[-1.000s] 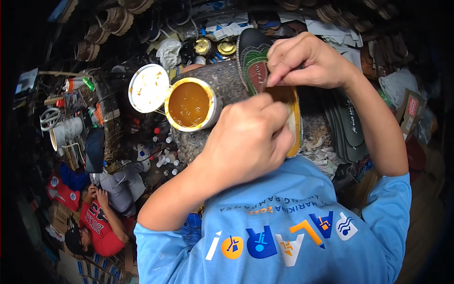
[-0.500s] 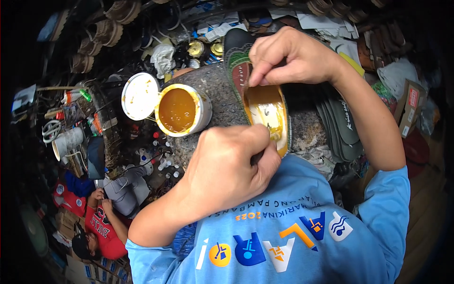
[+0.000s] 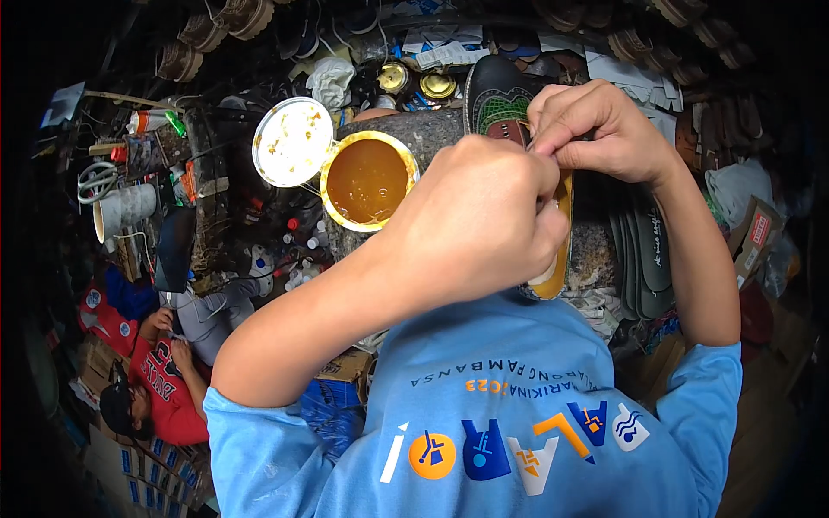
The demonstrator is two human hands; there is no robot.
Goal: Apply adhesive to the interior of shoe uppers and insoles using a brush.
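Bent arms (image 3: 324,324), curled hands (image 3: 484,220) close together, over a shoe (image 3: 497,85) (cannot tell what's gripped)

In the upper middle, the shoe (image 3: 499,97) has black toe, then green scaly pattern and dark red part. To its left, the can (image 3: 367,227) shows yellow rim and amber liquid (image 3: 367,181); the lid (image 3: 292,141) is white, spotted brown. The lower-middle shirt (image 3: 509,367) is light blue, printed orange, white and dark blue.
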